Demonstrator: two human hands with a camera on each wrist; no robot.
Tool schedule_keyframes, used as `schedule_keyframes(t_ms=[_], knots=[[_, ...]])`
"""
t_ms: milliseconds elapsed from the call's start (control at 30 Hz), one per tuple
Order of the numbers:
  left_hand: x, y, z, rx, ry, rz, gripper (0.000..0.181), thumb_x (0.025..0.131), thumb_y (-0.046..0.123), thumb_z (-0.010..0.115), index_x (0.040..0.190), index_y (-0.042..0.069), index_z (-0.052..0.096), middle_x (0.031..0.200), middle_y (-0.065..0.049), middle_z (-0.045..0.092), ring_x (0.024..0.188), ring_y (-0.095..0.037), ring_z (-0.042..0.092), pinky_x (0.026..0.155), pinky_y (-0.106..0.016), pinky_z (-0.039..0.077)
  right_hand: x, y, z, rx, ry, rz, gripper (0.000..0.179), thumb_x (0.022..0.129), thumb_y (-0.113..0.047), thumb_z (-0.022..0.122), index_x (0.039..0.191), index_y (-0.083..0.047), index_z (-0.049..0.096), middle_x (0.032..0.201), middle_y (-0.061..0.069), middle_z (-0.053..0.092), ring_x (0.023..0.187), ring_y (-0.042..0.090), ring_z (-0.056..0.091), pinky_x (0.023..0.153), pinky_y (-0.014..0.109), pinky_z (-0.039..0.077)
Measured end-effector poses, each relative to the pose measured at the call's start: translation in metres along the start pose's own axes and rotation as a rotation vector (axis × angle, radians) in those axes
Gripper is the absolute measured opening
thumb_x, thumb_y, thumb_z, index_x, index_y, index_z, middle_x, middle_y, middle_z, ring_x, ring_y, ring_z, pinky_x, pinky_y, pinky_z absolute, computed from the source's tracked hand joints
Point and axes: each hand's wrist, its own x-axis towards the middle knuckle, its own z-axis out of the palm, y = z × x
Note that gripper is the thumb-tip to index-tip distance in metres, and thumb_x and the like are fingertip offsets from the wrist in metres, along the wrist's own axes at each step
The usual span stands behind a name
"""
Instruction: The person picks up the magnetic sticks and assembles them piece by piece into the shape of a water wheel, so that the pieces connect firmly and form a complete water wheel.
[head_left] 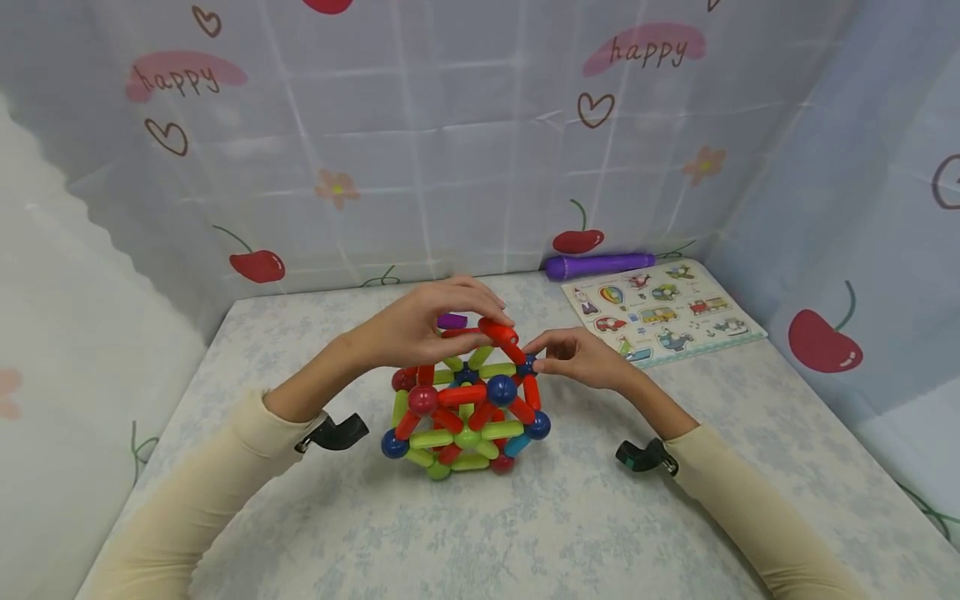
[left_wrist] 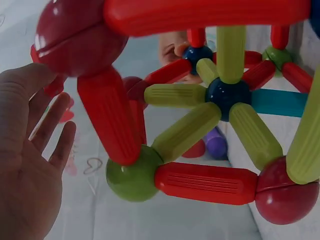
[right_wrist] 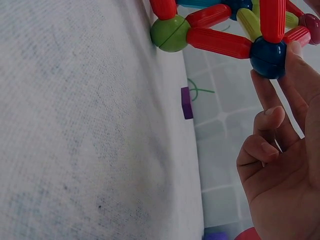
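A ball-and-rod model [head_left: 468, 437] of red, green and blue pieces stands on the table in the head view. My left hand [head_left: 420, 321] reaches over its top from the left, thumb and fingers pinching a red rod [head_left: 498, 332]. On the far right side, my right hand [head_left: 581, 357] pinches a blue ball [head_left: 528, 365] between thumb and fingertips. In the right wrist view that blue ball [right_wrist: 268, 57] joins several red rods, with two fingers curled in below. The left wrist view shows the left hand [left_wrist: 30, 155] beside a dark red ball [left_wrist: 82, 37], its fingertips partly hidden.
Behind the model lies a small purple block [head_left: 452, 321], partly covered by the left hand. A picture board [head_left: 660, 308] with vehicle drawings lies at the back right, and a purple microphone-shaped toy [head_left: 600, 266] is behind it. Patterned cloth [head_left: 465, 167] hangs along the back.
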Motion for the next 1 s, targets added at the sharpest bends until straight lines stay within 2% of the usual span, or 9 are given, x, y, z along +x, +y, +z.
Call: schedule_keyframes(t_ms=[100,333,433,633,800,1000], knots=[[0.000,0.001,0.003,0.029,-0.035,0.022,0.029,0.093,0.001,0.083,0.121,0.008,0.079,0.121,-0.003,0.076,0.126,-0.024,0.060,0.106,-0.041,0.053,0.000,0.000,-0.001,-0.005,0.001,-0.002,0.026,0.104,-0.011,0.073,0.129,-0.008,0.077,0.099,0.012,0.073,0.073,0.022,0.054,0.065,0.028,0.044],[0.002,-0.003,0.006,0.137,-0.090,0.120,0.023,0.094,0.006,0.084,0.116,0.013,0.080,0.118,0.001,0.077,0.123,-0.022,0.061,0.108,-0.042,0.050,-0.001,0.000,0.000,0.008,0.002,0.005,0.025,0.104,-0.011,0.073,0.129,-0.008,0.077,0.101,0.021,0.071,0.073,0.021,0.053,0.064,0.027,0.043],[0.003,-0.004,0.008,0.180,-0.109,0.141,0.021,0.095,0.007,0.083,0.115,0.015,0.080,0.118,0.003,0.078,0.123,-0.021,0.062,0.109,-0.041,0.051,-0.001,-0.001,0.000,0.006,0.002,0.006,0.025,0.104,-0.011,0.073,0.129,-0.007,0.077,0.101,0.022,0.071,0.073,0.021,0.053,0.065,0.027,0.043],[0.000,-0.006,0.012,0.258,-0.141,0.108,0.019,0.096,0.008,0.082,0.114,0.016,0.081,0.119,0.003,0.078,0.123,-0.020,0.063,0.107,-0.039,0.051,-0.001,-0.002,0.001,0.005,0.000,0.016,0.026,0.104,-0.012,0.073,0.129,-0.007,0.077,0.101,0.021,0.072,0.074,0.021,0.054,0.065,0.027,0.043],[-0.002,-0.009,0.013,0.265,-0.145,0.066,0.019,0.096,0.008,0.082,0.114,0.015,0.082,0.121,0.002,0.078,0.124,-0.020,0.062,0.107,-0.039,0.051,0.000,-0.001,0.001,0.005,0.003,0.018,0.026,0.104,-0.012,0.074,0.128,-0.007,0.077,0.101,0.021,0.072,0.075,0.022,0.055,0.065,0.027,0.044],[-0.001,-0.012,0.015,0.291,-0.150,0.093,0.018,0.097,0.009,0.082,0.113,0.016,0.082,0.121,0.002,0.078,0.122,-0.020,0.062,0.105,-0.038,0.052,0.000,0.000,0.001,0.005,0.004,0.017,0.026,0.104,-0.012,0.073,0.129,-0.007,0.076,0.104,0.020,0.073,0.076,0.022,0.055,0.066,0.027,0.044]])
